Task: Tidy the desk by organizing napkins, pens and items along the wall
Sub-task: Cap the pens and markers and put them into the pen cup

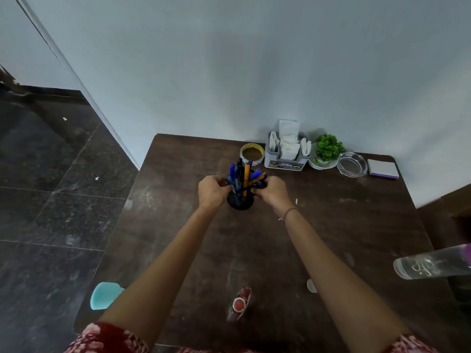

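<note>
Head view: pens apparently being bunched.
Left hand [213,191]: curled on cup [240,201], likely steadying it.
Right hand [272,191]: fingers curled round pens [245,174], holding them together.
Wall row, 1 o'clock: tape [252,152], napkins [289,143].

The single view comes from a wide-angle camera worn on the person's head, facing forward and steeply down across the dark brown wooden desk [344,225] toward the pale blue-grey wall [254,72] at its far edge. It sits close over the desk's near edge (the lens bends the wall's corner and the dark speckled stone floor [51,212] on the left into slants), so the left hand [212,191] and right hand [274,192] reach up from the bottom edge and meet at the black round pen holder [240,201] and its blue and yellow pens [246,174], right at the frame's centre
</note>
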